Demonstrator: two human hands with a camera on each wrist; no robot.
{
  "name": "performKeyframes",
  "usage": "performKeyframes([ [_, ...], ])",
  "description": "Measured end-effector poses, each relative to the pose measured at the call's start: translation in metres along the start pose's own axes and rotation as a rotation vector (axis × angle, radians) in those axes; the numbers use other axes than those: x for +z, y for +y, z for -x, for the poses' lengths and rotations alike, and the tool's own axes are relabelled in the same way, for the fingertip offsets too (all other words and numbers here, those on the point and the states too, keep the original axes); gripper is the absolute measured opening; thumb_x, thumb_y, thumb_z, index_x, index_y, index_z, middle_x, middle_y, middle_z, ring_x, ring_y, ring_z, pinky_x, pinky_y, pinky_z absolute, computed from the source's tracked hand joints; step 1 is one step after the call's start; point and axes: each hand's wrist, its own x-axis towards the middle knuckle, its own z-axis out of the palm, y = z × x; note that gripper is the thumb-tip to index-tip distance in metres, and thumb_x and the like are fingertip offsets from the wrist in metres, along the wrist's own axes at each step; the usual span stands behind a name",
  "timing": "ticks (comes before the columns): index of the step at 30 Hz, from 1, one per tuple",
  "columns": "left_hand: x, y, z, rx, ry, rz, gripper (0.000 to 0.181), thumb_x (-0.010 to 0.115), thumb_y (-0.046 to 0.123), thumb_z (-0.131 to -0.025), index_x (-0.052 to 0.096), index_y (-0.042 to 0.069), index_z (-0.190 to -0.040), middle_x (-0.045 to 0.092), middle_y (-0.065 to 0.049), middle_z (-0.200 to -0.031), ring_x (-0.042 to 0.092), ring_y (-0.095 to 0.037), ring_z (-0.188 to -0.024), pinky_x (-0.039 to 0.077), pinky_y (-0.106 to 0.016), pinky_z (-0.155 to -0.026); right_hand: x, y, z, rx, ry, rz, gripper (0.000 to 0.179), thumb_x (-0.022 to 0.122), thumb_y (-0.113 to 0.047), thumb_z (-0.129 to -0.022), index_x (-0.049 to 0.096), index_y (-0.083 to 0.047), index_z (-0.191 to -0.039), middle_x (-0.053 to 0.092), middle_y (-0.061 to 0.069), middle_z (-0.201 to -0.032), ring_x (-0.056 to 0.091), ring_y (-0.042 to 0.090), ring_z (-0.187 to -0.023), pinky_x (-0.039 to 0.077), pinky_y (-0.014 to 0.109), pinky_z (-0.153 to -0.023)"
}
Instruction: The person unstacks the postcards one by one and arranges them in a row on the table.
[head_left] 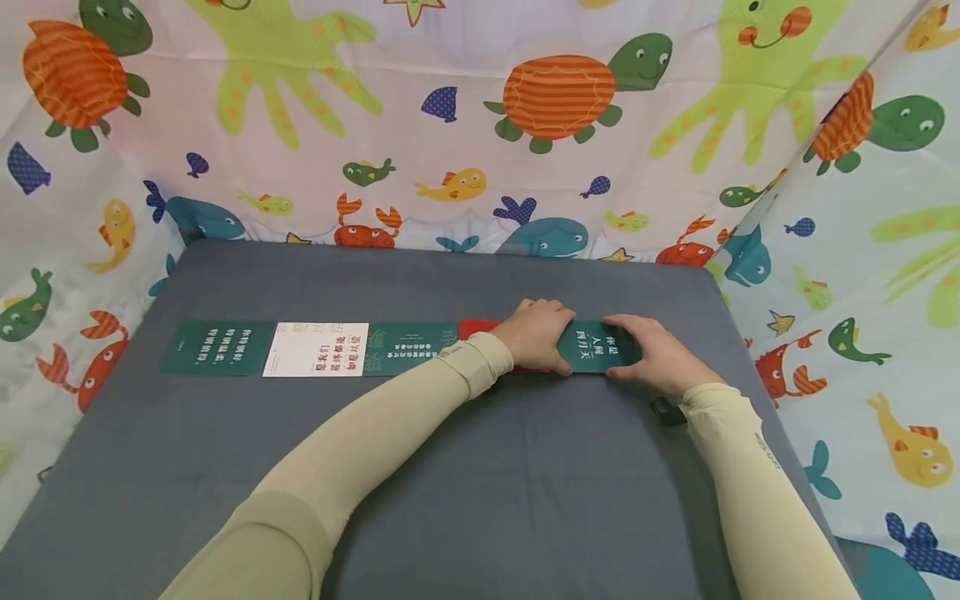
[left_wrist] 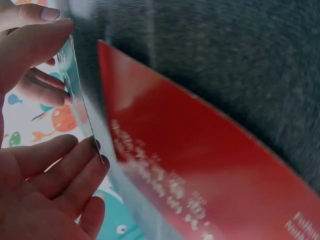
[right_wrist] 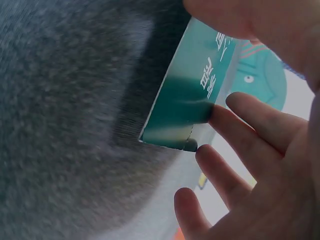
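Observation:
A dark green card with white Chinese characters is held between both hands, to the right of a red card. My left hand pinches its left part by the near and far edges and covers much of the red card in the head view. At the right part, my right hand grips it, thumb on the near edge and fingertips on the far edge. A shadow beside the card in the right wrist view suggests it is slightly off the surface. The red card lies flat in the left wrist view.
Leftward in the same row lie a green card, a white card and another green card. They rest on a grey cloth-covered table. A curtain with sea animals encloses the back and sides.

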Motion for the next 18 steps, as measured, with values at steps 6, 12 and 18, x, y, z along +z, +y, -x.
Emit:
performKeyframes([
  [6,0.0032,-0.0061,0.0025,-0.015,-0.018,0.001,0.090,0.084,0.056,-0.088,0.051,0.011,-0.160,0.060,-0.005,-0.152,0.057,-0.022,-0.135,0.041,-0.044,-0.122,0.0054,0.0017,-0.0055,-0.014,-0.021,-0.013,0.087,0.086,-0.027,-0.092,0.041,-0.018,-0.166,0.042,0.016,-0.168,0.034,0.040,-0.150,0.041,0.067,-0.120],
  [12,0.0012,-0.0083,0.0035,-0.029,-0.019,0.005,0.091,0.084,0.055,-0.088,0.050,0.012,-0.160,0.059,-0.005,-0.153,0.056,-0.023,-0.136,0.040,-0.046,-0.122,0.0048,-0.0001,-0.0103,-0.019,-0.022,-0.005,0.087,0.086,-0.024,-0.091,0.041,-0.017,-0.166,0.042,0.016,-0.168,0.034,0.040,-0.151,0.039,0.068,-0.122],
  [18,0.0059,-0.0087,0.0071,-0.040,0.000,0.017,0.095,0.083,0.056,-0.089,0.046,0.012,-0.163,0.054,-0.005,-0.161,0.051,-0.023,-0.146,0.038,-0.047,-0.124,0.0078,-0.0014,-0.0084,-0.030,-0.013,0.013,0.089,0.085,-0.028,-0.092,0.038,-0.017,-0.167,0.036,0.015,-0.174,0.029,0.041,-0.156,0.036,0.071,-0.122],
])
